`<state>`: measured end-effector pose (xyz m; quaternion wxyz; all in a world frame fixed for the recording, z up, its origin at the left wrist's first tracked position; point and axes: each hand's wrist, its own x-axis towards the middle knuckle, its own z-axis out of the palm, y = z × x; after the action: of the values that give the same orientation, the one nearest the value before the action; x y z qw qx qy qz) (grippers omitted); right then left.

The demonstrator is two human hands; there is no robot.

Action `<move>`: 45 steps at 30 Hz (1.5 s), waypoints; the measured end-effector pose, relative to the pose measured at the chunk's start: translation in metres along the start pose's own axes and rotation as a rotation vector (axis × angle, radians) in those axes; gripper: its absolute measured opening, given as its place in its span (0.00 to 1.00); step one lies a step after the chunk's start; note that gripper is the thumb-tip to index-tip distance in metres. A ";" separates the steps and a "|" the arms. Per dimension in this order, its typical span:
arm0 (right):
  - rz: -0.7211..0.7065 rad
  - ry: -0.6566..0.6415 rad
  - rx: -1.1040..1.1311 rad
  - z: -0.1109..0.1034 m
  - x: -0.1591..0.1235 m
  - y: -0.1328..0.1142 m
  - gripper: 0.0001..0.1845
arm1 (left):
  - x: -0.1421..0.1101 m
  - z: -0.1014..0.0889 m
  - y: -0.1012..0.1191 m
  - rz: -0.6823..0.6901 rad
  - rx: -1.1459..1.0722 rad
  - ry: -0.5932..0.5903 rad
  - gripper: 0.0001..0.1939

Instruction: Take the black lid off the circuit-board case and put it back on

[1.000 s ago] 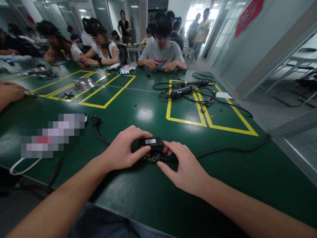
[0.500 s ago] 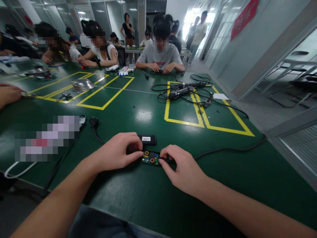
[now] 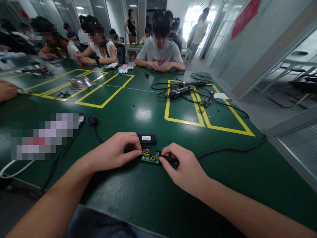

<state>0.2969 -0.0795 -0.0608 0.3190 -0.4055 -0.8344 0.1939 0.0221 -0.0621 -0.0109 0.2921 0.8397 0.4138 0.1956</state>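
Narrow grips close on the two ends of the small open part: the left hand [image 3: 119, 152] pinches the left end of the circuit board [image 3: 150, 158] between thumb and fingers, and the right hand [image 3: 186, 166] closes on the black cable [image 3: 230, 149] at its right end. Beneath them spreads the bench [image 3: 138, 195], dark green, smooth and glossy, with light pooling on it. Flat yellow tape [image 3: 184, 122] marks out slanting rectangles. Within and across them lie long, cylindrical black tools [image 3: 180, 91] with looping cords; farther left sits a shiny, round metal bowl [image 3: 81, 83]. The cable is rubbery and matte, curving away to the right. A rounded black plug [image 3: 93, 121] rests beyond the left hand. Just beyond the board lies an oblong black cover [image 3: 152, 141], ridged at its right end, bearing a white label [image 3: 146, 138].

The board is a small rectangle on the bench between both hands, green with dark edges, crowded with parts. Two copper-coloured ring coils [image 3: 153, 158] stand out on it.
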 end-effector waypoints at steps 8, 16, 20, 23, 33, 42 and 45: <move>-0.029 -0.020 0.029 -0.001 0.001 0.004 0.08 | 0.001 -0.001 -0.006 -0.109 -0.023 -0.051 0.08; -0.069 -0.009 -0.052 0.001 0.002 0.005 0.09 | 0.005 0.010 -0.009 0.014 0.157 0.179 0.08; -0.034 -0.011 -0.039 0.000 0.001 0.003 0.06 | 0.011 0.020 -0.017 -0.076 0.185 0.224 0.18; 0.045 0.025 0.026 0.001 0.000 0.002 0.11 | 0.011 0.018 -0.016 -0.103 0.160 0.221 0.20; 0.043 -0.045 0.043 -0.004 -0.004 -0.002 0.34 | 0.001 0.008 0.004 0.036 -0.012 -0.017 0.19; 0.047 -0.104 -0.009 -0.005 0.003 -0.003 0.15 | 0.003 0.010 0.007 -0.026 -0.010 -0.051 0.20; 0.049 -0.096 -0.017 -0.005 0.002 -0.003 0.15 | 0.003 0.010 0.008 -0.027 -0.025 -0.059 0.19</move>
<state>0.2982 -0.0793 -0.0546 0.2703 -0.4187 -0.8402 0.2137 0.0339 -0.0668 -0.0132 0.3174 0.8357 0.4140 0.1717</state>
